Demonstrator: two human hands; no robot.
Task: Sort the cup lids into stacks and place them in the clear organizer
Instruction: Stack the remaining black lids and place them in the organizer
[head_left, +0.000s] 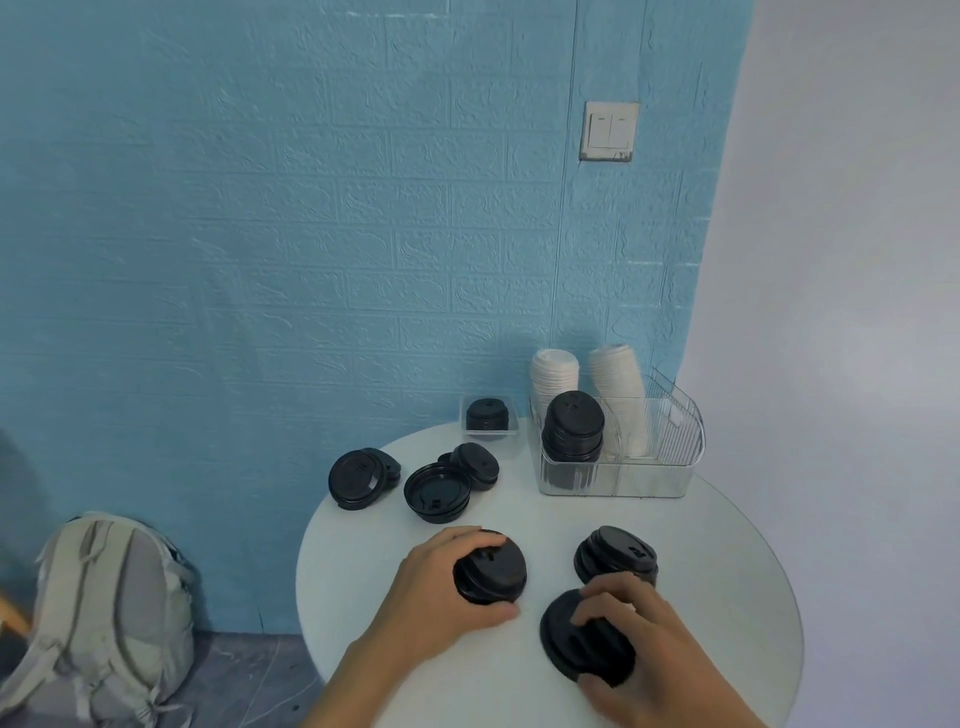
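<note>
On the round white bench (519, 675) the clear organizer (649, 470) stands at the far edge against the blue wall, and it serves as the landmark here. Inside it, at its left end, sits a stack of black lids (573, 428), with two stacks of white lids (555, 379) behind and beside it. Just left of the organizer is a small clear tray (511, 431) holding a short black stack (487, 414). Further left and nearer the person lie loose black lids (438, 492), one of them upside down. Nearer still, in front of the organizer, the left hand (441, 587) curls its fingers round a black lid stack (491, 569), and the right hand (636, 639) grips another black lid stack (576, 639). A third stack (615, 553) rests untouched between the right hand and the organizer.
</note>
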